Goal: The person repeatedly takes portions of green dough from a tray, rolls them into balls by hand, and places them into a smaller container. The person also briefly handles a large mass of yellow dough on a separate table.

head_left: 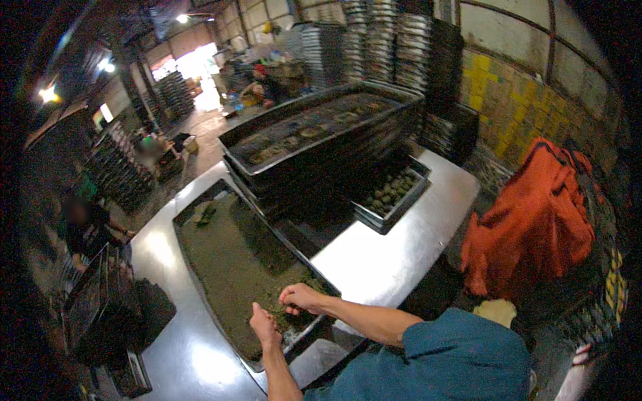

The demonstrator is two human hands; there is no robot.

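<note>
My left hand (265, 326) is closed, its thumb side up, over the near end of a long basin (200, 294) set into a shiny metal table. Close beside it on the right, my right hand (302, 299) is curled with its fingertips pinched together. If anything is between the fingers of either hand, it is too small to make out. Greenish-brown, murky material (231, 257) fills the basin. Darker bits gather along its right edge beside my right hand. A pale greenish clump (204, 212) lies at the basin's far end.
Stacked long black trays (321, 157) stand behind the basin. A smaller tray (382, 224) with several round greenish lumps sits to their right. An orange-red cover (531, 224) is draped at the right. At the left, a person (93, 230) stands by dark crates (100, 301).
</note>
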